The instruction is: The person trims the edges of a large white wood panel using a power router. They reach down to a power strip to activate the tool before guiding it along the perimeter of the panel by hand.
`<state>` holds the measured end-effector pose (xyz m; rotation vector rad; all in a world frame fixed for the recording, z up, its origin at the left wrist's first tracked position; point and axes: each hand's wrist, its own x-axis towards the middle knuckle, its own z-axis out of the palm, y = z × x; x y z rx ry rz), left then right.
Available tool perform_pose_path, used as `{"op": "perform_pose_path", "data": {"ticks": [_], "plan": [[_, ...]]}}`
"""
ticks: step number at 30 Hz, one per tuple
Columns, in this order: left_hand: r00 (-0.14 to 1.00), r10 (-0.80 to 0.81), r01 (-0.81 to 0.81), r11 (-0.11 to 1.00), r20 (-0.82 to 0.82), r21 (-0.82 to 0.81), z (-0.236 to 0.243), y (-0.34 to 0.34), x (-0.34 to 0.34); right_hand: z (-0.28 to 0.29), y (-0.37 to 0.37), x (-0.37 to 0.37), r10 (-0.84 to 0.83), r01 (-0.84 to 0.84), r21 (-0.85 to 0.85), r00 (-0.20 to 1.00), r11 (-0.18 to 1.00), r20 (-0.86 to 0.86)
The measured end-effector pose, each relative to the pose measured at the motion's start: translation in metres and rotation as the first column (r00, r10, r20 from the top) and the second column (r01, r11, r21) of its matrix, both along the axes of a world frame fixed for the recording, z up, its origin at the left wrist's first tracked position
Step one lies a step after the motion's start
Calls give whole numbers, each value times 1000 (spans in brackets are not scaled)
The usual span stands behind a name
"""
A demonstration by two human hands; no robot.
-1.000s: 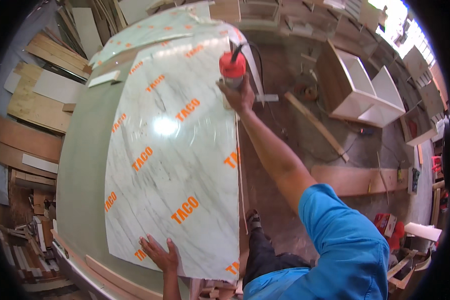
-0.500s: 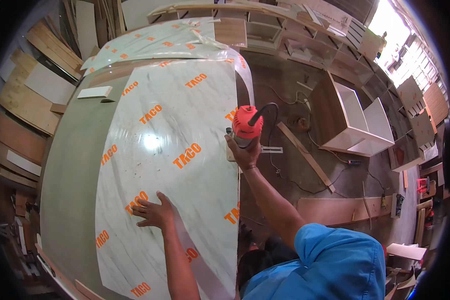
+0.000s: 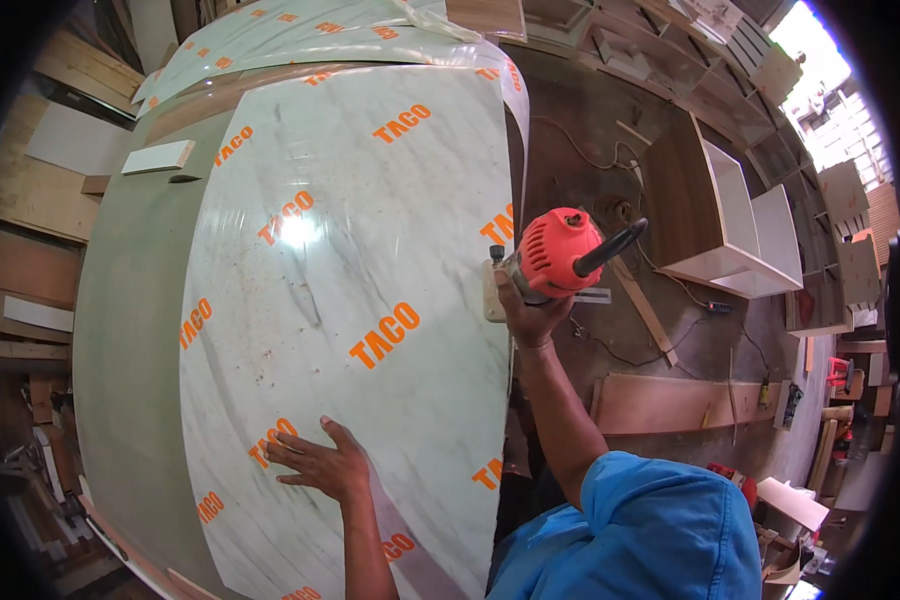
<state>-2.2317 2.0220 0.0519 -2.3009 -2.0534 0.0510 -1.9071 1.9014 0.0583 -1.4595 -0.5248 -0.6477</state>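
Note:
A large marble-patterned sheet point(image 3: 300, 270) under clear film with orange lettering covers most of the bench in front of me. My left hand point(image 3: 322, 464) rests palm down on its near part, fingers spread, holding nothing. At the sheet's right edge, my right hand point(image 3: 535, 315) is wrapped round a red-topped trim router point(image 3: 562, 250). The router's pale base point(image 3: 493, 292) sits at that edge, its top leaning outward to the right. Its black cord leaves the top toward the right. The bit is hidden beneath the base.
A white offcut point(image 3: 160, 157) lies on the greenish board point(image 3: 130, 330) at left. Beyond the right edge, an open cabinet box point(image 3: 710, 210) stands on the floor among cords, a wooden strip point(image 3: 645, 315) and a long brown board point(image 3: 660, 405). Shelf units point(image 3: 660, 60) line the back.
The whole view has shifted closer to the sheet. The router now appears larger and leans more to the right, still at the same edge. My left hand stays beside the same lettering.

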Motion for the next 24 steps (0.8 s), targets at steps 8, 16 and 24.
{"op": "perform_pose_path", "data": {"ticks": [8,16,24], "plan": [[1000,-27,27,999,-17,44,-1,1,2,1,21,49,2,-1,-77,1000,997,14],[1000,-19,19,1000,18,-8,10,1,8,-3,37,91,35,-35,-74,999,997,1],[999,-29,28,999,30,29,3,2,5,4,61,134,34,-34,-13,999,999,-29]]}}
